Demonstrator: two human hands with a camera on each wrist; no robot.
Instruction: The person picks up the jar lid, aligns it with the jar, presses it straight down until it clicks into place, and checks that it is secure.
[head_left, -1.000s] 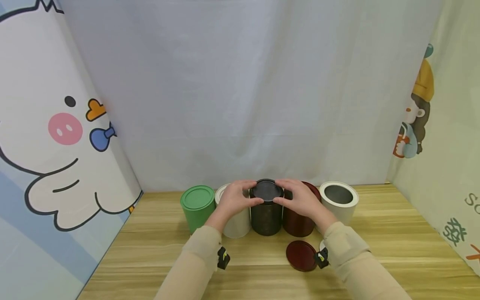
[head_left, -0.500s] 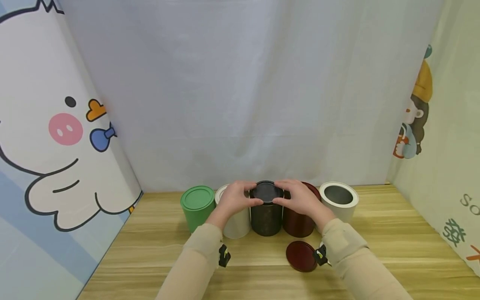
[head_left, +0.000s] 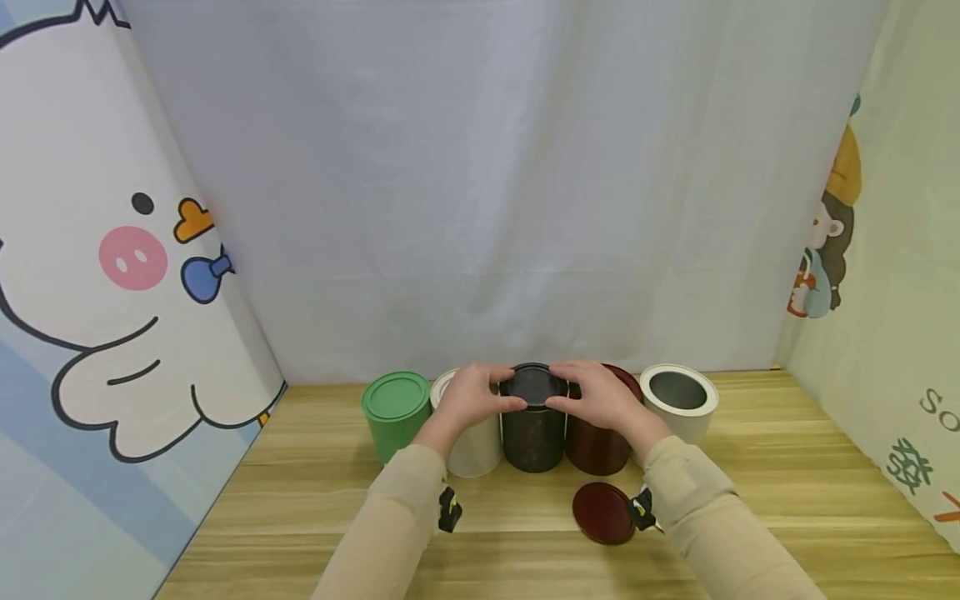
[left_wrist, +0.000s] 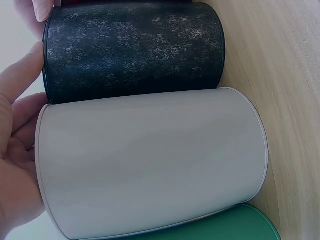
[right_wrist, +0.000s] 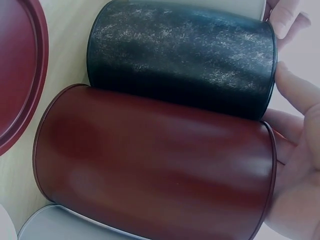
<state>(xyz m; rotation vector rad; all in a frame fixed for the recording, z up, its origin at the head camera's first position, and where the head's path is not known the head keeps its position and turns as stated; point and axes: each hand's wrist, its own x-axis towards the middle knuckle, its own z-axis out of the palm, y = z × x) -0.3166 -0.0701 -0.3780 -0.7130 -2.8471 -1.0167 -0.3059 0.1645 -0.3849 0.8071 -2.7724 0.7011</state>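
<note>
In the head view a black lid (head_left: pixel 534 385) sits on the rim of a black can (head_left: pixel 533 442), mid-row. My left hand (head_left: pixel 472 398) grips the lid's left edge between thumb and fingers, and my right hand (head_left: pixel 597 396) grips its right edge. Whether the lid is pressed fully down cannot be told. The left palm is over a white can (left_wrist: pixel 150 160), which fills the left wrist view. Beneath the right hand stands a dark red can (right_wrist: pixel 150 155); its top is mostly covered by that hand.
A green can (head_left: pixel 396 412) with a lid on ends the row at left. At the right end, a white can (head_left: pixel 686 423) has an uncovered mouth. A dark red lid (head_left: pixel 603 512) lies on the wooden table (head_left: pixel 510 550). A pale curtain (head_left: pixel 480 208) hangs behind.
The black lid has come down slightly onto the can, with both hands still at its edges. The cans and the dark red lid stay where they were.
</note>
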